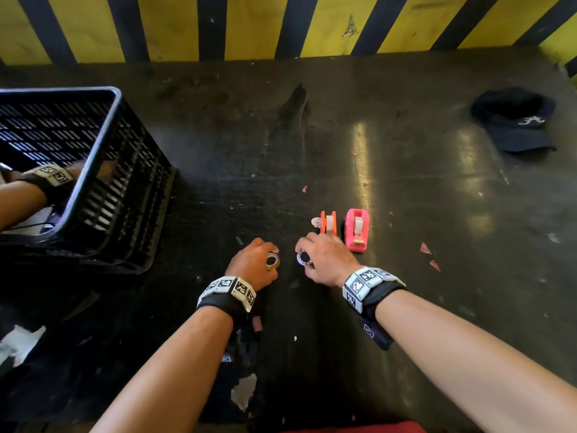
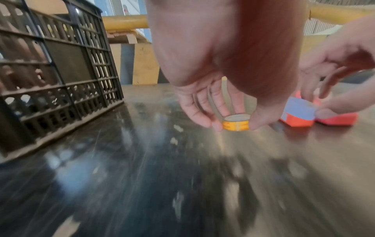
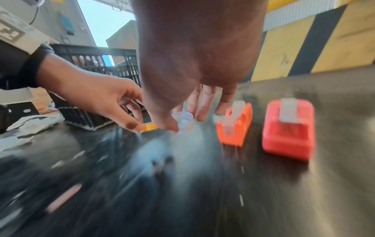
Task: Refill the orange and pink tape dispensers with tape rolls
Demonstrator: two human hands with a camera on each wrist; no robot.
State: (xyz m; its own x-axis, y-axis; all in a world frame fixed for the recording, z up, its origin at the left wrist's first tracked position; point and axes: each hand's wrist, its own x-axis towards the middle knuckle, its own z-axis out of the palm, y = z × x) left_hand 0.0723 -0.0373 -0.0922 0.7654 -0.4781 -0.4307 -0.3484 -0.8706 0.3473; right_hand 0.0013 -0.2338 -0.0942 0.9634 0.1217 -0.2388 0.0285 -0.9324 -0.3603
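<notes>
Both my forearms reached out over the dark table, palms down, hands side by side and low over its top. My left hand had its fingers curled down around a small yellow tape roll, thumb on one side and fingertips on the other, pinching it just at the table surface. My right hand sat just to the right of it, thumb and forefinger closed on a small white roll held on edge, while my other fingers spread forward toward the dispensers.

The orange dispenser stood just past my right fingertips, with the pink dispenser close beside it on the right. Each showed pale tape in its slot.

To my left a black slatted crate rested on the table, and another person's hand reached into it. A dark cap lay far off at the right, well apart from everything else. The wrist views were blurred.
</notes>
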